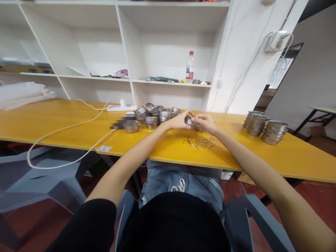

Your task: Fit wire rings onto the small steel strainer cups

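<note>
My left hand (181, 120) is closed around a small perforated metal cup (188, 121), held tilted just above the table. My right hand (205, 123) meets it at the cup's near side, thumb and fingers pinched together; what sits between them is too small to make out. Partly hidden beneath the right hand is another metal cup (200, 129). A loose bunch of thin bent metal wires (201, 143) lies on the yellow table (168, 150) in front of my hands. To the left of them stands a heap of similar perforated cups (151, 120).
Stacked perforated cups (274, 133) stand on the table at the right. A white cable (68, 124) loops over the left side from a power strip (122, 108) and hangs past the front edge. White shelving (170, 83) with a bottle (189, 68) rises behind. A blurred-out item lies beside the cup heap.
</note>
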{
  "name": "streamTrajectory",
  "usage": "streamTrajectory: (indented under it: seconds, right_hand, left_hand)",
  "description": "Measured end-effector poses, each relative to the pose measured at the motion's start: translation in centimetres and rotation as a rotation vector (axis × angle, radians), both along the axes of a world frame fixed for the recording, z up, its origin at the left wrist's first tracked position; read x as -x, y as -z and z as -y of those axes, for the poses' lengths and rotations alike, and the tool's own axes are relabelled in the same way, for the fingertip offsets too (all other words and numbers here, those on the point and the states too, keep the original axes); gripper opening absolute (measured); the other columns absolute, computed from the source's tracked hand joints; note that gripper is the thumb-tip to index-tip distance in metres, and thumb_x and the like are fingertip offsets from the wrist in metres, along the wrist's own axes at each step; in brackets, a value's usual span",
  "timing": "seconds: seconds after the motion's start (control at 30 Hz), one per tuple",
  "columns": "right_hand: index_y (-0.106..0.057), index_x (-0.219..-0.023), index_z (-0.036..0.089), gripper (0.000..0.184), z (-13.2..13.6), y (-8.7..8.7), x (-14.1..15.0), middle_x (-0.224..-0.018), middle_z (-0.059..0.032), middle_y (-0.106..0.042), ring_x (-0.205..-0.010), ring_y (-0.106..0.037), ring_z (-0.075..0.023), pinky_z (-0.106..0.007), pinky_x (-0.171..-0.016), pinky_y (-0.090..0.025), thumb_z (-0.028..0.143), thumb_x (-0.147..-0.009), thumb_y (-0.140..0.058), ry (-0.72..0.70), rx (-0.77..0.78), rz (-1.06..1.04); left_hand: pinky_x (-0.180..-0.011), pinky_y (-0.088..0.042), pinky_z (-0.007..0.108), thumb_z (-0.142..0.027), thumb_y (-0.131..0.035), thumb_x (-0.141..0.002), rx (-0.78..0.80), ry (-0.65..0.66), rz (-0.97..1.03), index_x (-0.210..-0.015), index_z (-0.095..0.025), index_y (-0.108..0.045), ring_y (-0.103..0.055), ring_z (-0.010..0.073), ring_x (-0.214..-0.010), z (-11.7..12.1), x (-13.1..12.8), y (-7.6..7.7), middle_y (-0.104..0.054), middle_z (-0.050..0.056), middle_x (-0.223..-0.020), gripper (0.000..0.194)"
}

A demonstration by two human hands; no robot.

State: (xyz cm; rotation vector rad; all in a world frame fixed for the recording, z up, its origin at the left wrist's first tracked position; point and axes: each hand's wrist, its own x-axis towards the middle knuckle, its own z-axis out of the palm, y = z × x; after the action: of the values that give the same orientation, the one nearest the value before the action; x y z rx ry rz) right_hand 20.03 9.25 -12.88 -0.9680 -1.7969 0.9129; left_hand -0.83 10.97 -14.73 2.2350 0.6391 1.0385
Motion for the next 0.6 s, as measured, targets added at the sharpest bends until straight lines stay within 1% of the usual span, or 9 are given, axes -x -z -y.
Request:
streamTrajectory:
  seconds: [0.1, 0.17, 0.27, 0.37, 0.43, 0.47, 0.53, 0.6]
  right_hand:
    - [-0.071, -0.084, 0.019, 0.057, 0.01, 0.1, 0.01, -0.086, -0.0049, -0.069, -0.078, -0.061, -0.0175, -0.026, -0.062, -0.05, 0.063, -0.058, -0.096, 0.039, -0.023, -0.055]
    - [-0.071, -0.088, 0.019, 0.06, -0.06, 0.23, 0.06, -0.093, -0.0059, -0.07, -0.08, -0.063, -0.0183, -0.026, -0.062, -0.051, 0.063, -0.056, -0.096, 0.078, -0.055, -0.079]
    - [-0.072, -0.093, 0.019, 0.061, -0.22, 0.53, 0.09, -0.097, -0.0071, -0.071, -0.081, -0.064, -0.0191, -0.027, -0.063, -0.053, 0.065, -0.06, -0.094, 0.099, -0.093, -0.083]
    - [-0.076, -0.096, 0.019, 0.058, -0.26, 0.81, 0.07, -0.091, -0.0065, -0.071, -0.077, -0.063, -0.02, -0.032, -0.066, -0.055, 0.068, -0.067, -0.088, 0.119, -0.126, -0.041]
    - [-0.078, -0.093, 0.02, 0.054, -0.16, 0.87, 0.12, -0.089, -0.0069, -0.071, -0.081, -0.064, -0.0224, -0.036, -0.075, -0.056, 0.069, -0.073, -0.083, 0.126, -0.215, 0.017]
    - [-0.078, -0.09, 0.02, 0.051, -0.07, 0.87, 0.2, -0.092, -0.0078, -0.071, -0.087, -0.065, -0.0241, -0.039, -0.083, -0.056, 0.069, -0.076, -0.081, 0.123, -0.284, 0.052]
    - [-0.077, -0.079, 0.021, 0.047, 0.12, 0.8, 0.43, -0.102, -0.0099, -0.07, -0.1, -0.065, -0.0271, -0.043, -0.099, -0.052, 0.068, -0.08, -0.077, 0.114, -0.412, 0.126]
    - [-0.073, -0.069, 0.021, 0.051, 0.28, 0.74, 0.73, -0.107, -0.0112, -0.068, -0.106, -0.063, -0.0283, -0.045, -0.107, -0.047, 0.069, -0.084, -0.073, 0.108, -0.47, 0.198]
  left_hand:
    - [-0.072, -0.045, 0.029, -0.027, -0.081, -0.067, -0.019, -0.02, 0.003, -0.122, -0.019, -0.046, -0.057, 0.0152, -0.078, 0.34, 0.0, -0.19, -0.063, 0.0, -0.093, 0.066]
    - [-0.075, -0.046, 0.03, -0.027, -0.083, -0.066, -0.025, -0.016, 0.015, -0.121, -0.019, -0.046, -0.059, 0.0157, -0.08, 0.54, -0.05, -0.28, -0.065, 0.001, -0.097, 0.066]
    - [-0.08, -0.049, 0.032, -0.026, -0.085, -0.064, 0.002, 0.01, 0.036, -0.121, -0.019, -0.045, -0.063, 0.0174, -0.085, 0.73, -0.17, -0.26, -0.067, 0.004, -0.103, 0.07]
    - [-0.082, -0.05, 0.034, -0.026, -0.086, -0.063, 0.024, 0.034, 0.042, -0.122, -0.019, -0.043, -0.064, 0.0184, -0.087, 0.76, -0.38, -0.09, -0.068, 0.007, -0.108, 0.073]
    - [-0.085, -0.05, 0.035, -0.025, -0.085, -0.063, 0.013, 0.034, 0.046, -0.125, -0.019, -0.043, -0.065, 0.0196, -0.091, 0.75, -0.52, 0.03, -0.068, 0.009, -0.113, 0.074]
    - [-0.086, -0.05, 0.035, -0.025, -0.084, -0.064, 0.002, 0.026, 0.048, -0.126, -0.018, -0.044, -0.065, 0.0201, -0.094, 0.75, -0.58, 0.07, -0.068, 0.01, -0.115, 0.074]
    - [-0.088, -0.05, 0.035, -0.025, -0.082, -0.067, -0.024, -0.002, 0.054, -0.129, -0.018, -0.044, -0.064, 0.0202, -0.095, 0.77, -0.63, 0.07, -0.067, 0.009, -0.114, 0.073]
    - [-0.085, -0.049, 0.033, -0.025, -0.081, -0.068, -0.053, -0.036, 0.059, -0.131, -0.018, -0.044, -0.063, 0.0194, -0.092, 0.85, -0.6, -0.04, -0.066, 0.007, -0.108, 0.073]
